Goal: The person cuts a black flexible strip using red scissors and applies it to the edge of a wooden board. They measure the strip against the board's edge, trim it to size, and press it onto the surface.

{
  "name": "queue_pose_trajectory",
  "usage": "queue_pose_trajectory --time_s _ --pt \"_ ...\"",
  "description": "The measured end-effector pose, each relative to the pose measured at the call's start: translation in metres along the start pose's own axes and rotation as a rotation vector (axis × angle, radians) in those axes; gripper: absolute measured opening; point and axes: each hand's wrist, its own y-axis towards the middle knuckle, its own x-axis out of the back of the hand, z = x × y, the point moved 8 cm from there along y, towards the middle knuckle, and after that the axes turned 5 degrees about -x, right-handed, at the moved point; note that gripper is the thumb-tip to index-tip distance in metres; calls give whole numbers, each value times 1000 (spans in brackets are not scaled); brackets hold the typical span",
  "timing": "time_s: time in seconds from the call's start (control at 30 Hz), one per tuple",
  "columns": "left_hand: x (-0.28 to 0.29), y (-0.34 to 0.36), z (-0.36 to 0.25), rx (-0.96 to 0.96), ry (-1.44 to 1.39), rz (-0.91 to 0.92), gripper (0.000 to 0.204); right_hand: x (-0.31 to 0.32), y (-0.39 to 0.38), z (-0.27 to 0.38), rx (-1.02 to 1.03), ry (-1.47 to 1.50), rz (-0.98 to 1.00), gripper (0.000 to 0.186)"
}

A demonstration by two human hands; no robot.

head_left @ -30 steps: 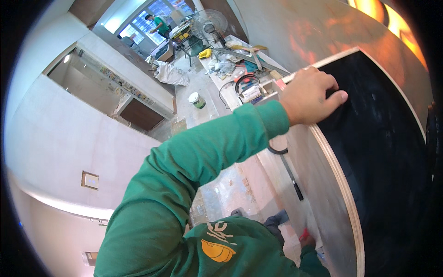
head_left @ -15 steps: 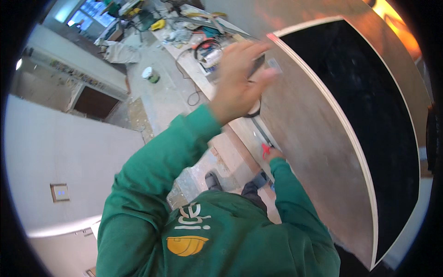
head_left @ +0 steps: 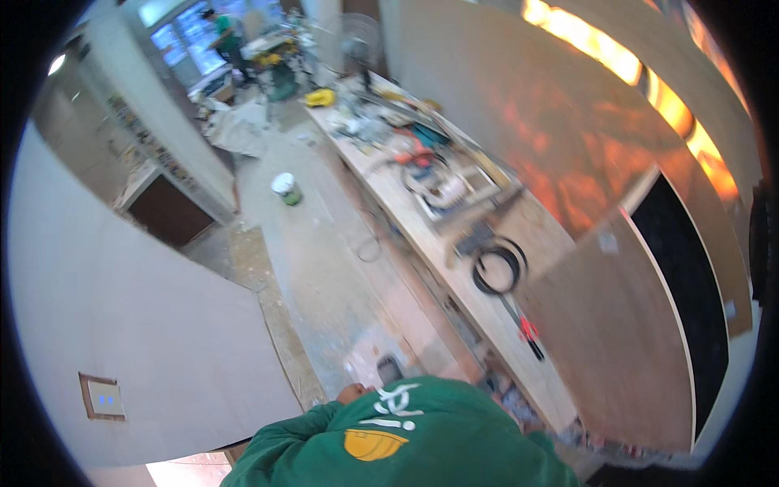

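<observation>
My left hand (head_left: 355, 393) is low against the front of my green sweatshirt (head_left: 422, 434); it is small and blurred, and its fingers cannot be made out. No clear view of my right hand remains; its arm is beside my body at the lower right. Red-handled scissors (head_left: 528, 329) lie on the long wooden bench (head_left: 466, 304), beside a short black piece (head_left: 536, 351). Just beyond them is a coil of black strip (head_left: 497, 270). A box-like wooden panel (head_left: 617, 325) with a black face (head_left: 682, 243) stands at the bench's right side.
Tools, bags and a wooden frame (head_left: 462, 195) clutter the bench's far part, near a fan (head_left: 357, 36). A white-and-green bucket (head_left: 286, 188) stands on the dusty floor. A person in green (head_left: 227, 36) is far back. Left is a pale wall (head_left: 162, 325).
My raised left hand has dropped to my body. The right hand has left the scissors, which now lie on the bench. My view has shifted, showing more of the room.
</observation>
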Motion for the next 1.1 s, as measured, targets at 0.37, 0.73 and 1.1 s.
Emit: queue_pose_trajectory --time_s 0.37,0.73,1.1 --pt "186 151 -36 -572 737 -125 36 106 -124 247 507 365 -196 108" --pt "207 41 -335 -505 -567 440 50 148 -354 667 1848 -220 -154 122" --pt "305 8 -413 -646 -1146 398 44 222 -479 760 2376 -516 113 121"
